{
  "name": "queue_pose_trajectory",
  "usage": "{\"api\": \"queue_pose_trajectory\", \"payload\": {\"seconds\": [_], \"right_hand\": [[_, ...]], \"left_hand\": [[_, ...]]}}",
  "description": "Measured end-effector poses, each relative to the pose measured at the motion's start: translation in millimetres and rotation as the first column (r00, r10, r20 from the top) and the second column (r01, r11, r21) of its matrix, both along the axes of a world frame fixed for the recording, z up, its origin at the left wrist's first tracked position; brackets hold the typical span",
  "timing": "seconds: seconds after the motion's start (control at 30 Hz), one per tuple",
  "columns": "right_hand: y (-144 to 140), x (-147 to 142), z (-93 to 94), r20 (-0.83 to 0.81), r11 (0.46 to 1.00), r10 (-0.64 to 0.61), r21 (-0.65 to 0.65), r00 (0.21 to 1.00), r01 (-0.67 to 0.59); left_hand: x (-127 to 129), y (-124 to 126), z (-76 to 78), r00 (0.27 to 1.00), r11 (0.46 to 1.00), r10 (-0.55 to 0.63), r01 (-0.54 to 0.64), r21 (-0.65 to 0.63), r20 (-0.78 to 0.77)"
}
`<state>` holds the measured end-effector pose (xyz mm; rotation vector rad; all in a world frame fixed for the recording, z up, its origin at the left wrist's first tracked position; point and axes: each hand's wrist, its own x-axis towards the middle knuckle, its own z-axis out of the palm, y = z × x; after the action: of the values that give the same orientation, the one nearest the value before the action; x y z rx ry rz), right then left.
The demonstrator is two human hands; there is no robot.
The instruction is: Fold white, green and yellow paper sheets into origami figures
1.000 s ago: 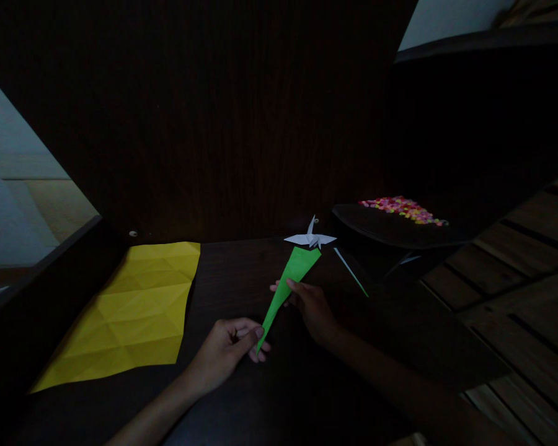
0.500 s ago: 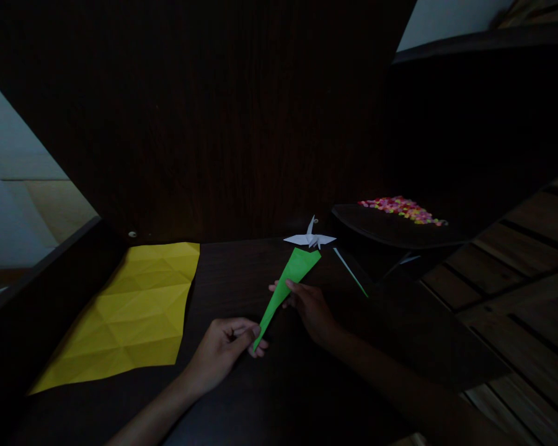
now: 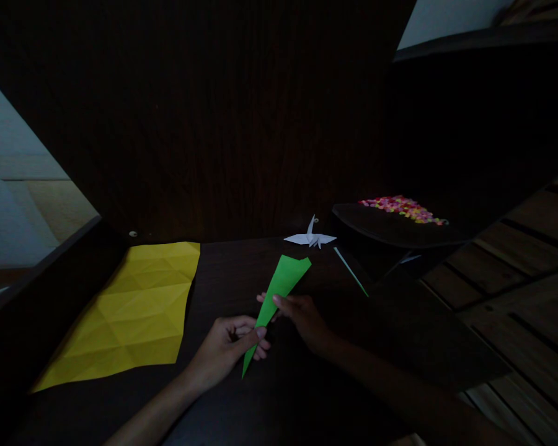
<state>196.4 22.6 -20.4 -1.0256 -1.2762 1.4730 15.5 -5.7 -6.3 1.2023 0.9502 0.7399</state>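
Note:
A green folded paper [image 3: 281, 277], long and tapering to a point at its lower left end, is held above the dark table by both hands. My left hand [image 3: 235, 344] pinches its narrow part, thumb on top and fingers beneath, with the tip sticking out below. Higher up, my right hand [image 3: 304, 319] grips the right edge near the middle, its thumb on the upper face and fingertips showing past the left side. Just beyond the wide end stands a white paper crane [image 3: 310, 238] with wings spread.
A creased yellow paper sheet [image 3: 134, 310] lies flat at the left. A thin pale green strip [image 3: 351, 271] rests right of the crane. Many small pink, red and yellow pieces [image 3: 402, 207] are heaped on a dark rounded shelf [image 3: 376, 230]. A dark panel [image 3: 242, 124] rises behind the table.
The green paper has shifted down and to the left, toward me. More of its pointed tip now sticks out below my left thumb. My right hand has moved slightly down and left.

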Motion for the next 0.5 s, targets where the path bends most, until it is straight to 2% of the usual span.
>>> {"api": "queue_pose_trajectory", "payload": {"seconds": [0.1, 0.2, 0.5], "right_hand": [[-7, -3, -0.5, 0.029, 0.993, 0.112, 0.034, 0.993, -0.113], [-12, -5, 0.6, 0.015, 0.986, 0.159, 0.056, 0.987, -0.159], [-2, 0, 1.2, -0.025, 1.0, 0.018, -0.024, 1.0, -0.019]], "left_hand": [[0, 0, 0.7, 1.0, 1.0, -0.02, 0.02, 0.019, 0.015], [0, 1, 1.3, 0.998, 0.999, -0.042, 0.041, 0.03, 0.037], [-2, 0, 4.1, 0.996, 0.998, -0.05, 0.053, -0.033, 0.074]]}}
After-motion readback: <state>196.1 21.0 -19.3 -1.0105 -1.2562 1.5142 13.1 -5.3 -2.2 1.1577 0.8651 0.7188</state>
